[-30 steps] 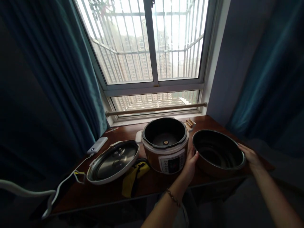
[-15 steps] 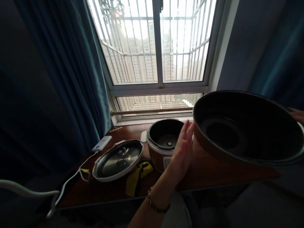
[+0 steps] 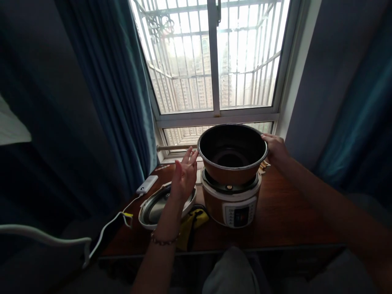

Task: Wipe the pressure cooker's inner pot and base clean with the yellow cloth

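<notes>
A dark-lined inner pot (image 3: 234,173) with a brown outside hangs slightly tilted over the mouth of an electric pressure cooker (image 3: 212,205). My right hand (image 3: 275,149) grips its right rim, thumb over the edge. At the left rim my left hand (image 3: 185,173) is held upright with fingers stretched out, close against the pot; whether they touch it I cannot tell. The cooker has a white rim and a front control panel (image 3: 241,215). Behind my left forearm lies the cooker's round lid (image 3: 153,210), inner side up, partly hidden.
The brown wooden table (image 3: 294,220) stands before a barred window (image 3: 190,81). A yellow and black cloth-like thing (image 3: 199,218) lies beside the cooker. On the left are a white power bank-like box (image 3: 147,185) and its white cable (image 3: 105,232). Blue curtains (image 3: 101,102) hang at the sides.
The inner pot has moved left, from the right of the cooker to over its opening, with my right hand on it. My left hand has shifted left along with it. The view has turned slightly.
</notes>
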Demonstrator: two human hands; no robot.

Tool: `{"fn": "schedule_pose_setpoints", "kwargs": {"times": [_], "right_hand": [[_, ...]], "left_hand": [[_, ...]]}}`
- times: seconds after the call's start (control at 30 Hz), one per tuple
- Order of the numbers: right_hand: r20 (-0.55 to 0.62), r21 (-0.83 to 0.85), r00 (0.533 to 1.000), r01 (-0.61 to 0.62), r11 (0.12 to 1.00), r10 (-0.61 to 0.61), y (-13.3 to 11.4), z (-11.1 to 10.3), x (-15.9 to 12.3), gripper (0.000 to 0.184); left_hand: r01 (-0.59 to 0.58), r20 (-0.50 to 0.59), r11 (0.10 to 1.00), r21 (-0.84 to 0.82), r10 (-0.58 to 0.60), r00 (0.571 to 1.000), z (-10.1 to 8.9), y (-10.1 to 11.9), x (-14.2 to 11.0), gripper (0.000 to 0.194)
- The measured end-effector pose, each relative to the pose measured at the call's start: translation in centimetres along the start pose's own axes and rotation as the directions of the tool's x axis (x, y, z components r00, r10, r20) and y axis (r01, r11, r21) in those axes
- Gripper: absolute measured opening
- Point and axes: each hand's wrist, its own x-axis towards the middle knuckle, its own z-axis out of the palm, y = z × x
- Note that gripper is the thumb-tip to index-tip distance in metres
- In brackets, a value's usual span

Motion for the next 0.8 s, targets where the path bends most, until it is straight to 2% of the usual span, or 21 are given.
{"fn": "schedule_pose_setpoints", "kwargs": {"times": [0.07,0.2,0.63,0.8], "right_hand": [[-0.032,0.044,0.998,-0.049,0.998,0.051,1.3,0.2,0.0,0.008],[-0.008,0.037,0.996,-0.088,0.995,0.088,2.8,-0.3,0.0,0.008],[0.083,0.002,0.972,-0.219,0.976,0.218,7.3,-1.6,0.3,0.012],[0.095,-0.034,0.958,-0.270,0.962,0.272,8.3,-1.9,0.0,0.012]], "left_hand": [[0.029,-0.024,1.000,-0.004,-0.029,0.999,-1.0,-0.6,0.1,0.074],[0.074,-0.052,0.996,-0.046,-0.077,0.996,-1.9,-1.8,0.2,0.071],[0.149,-0.083,0.986,-0.074,-0.155,0.984,-2.9,-3.9,-0.6,0.072],[0.175,-0.090,0.983,-0.064,-0.180,0.979,-3.6,-4.8,-1.1,0.071]]}}
